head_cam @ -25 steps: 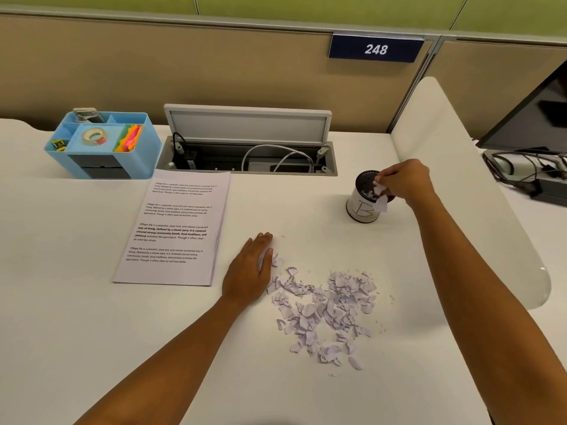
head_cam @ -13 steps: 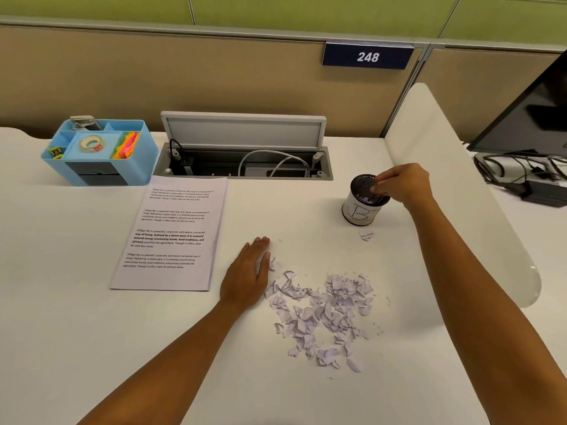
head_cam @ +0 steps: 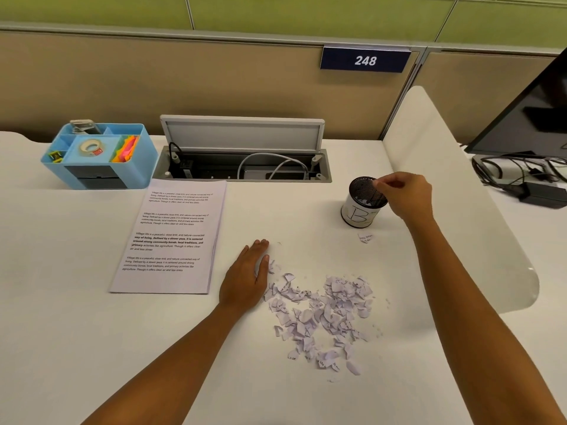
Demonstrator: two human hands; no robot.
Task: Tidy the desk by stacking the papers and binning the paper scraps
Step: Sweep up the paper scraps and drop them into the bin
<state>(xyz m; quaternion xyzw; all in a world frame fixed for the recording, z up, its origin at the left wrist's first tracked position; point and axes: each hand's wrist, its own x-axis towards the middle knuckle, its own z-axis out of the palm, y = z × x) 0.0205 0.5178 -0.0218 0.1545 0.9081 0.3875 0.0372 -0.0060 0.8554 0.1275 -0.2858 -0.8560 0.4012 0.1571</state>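
Head view, lower centre: left hand (head_cam: 248, 279) lying flat on the white desk (head_cam: 61, 332), fingers straight and pressed together, edging the left side of one loose heap of paper scraps (head_cam: 325, 314), too many to be counting singly. One stray scrap (head_cam: 365, 238) lying alone, right of centre, just below the bin.

Head view, right of centre: right hand (head_cam: 405, 194) hovering at the rim of one small round bin (head_cam: 362, 202), fingertips curled and drawn together over the dark mesh opening; impossible telling whether anything is being pinched there. Bin standing upright, white label round its side.

Head view, left of centre: one neat stack of printed papers (head_cam: 171, 237) lying flat, four blocks of text showing on the top sheet, well apart from the scraps.

Head view, upper left: one blue organiser (head_cam: 135, 167) holding one tape roll (head_cam: 90, 147) and bright sticky notes (head_cam: 125, 148).

Head view, upper centre: one cable hatch (head_cam: 242, 142) standing open, cables showing inside. Above it, one number plate (head_cam: 365, 59) reading 248.

Head view, upper right: one dark monitor (head_cam: 530, 118), cables trailing beneath.
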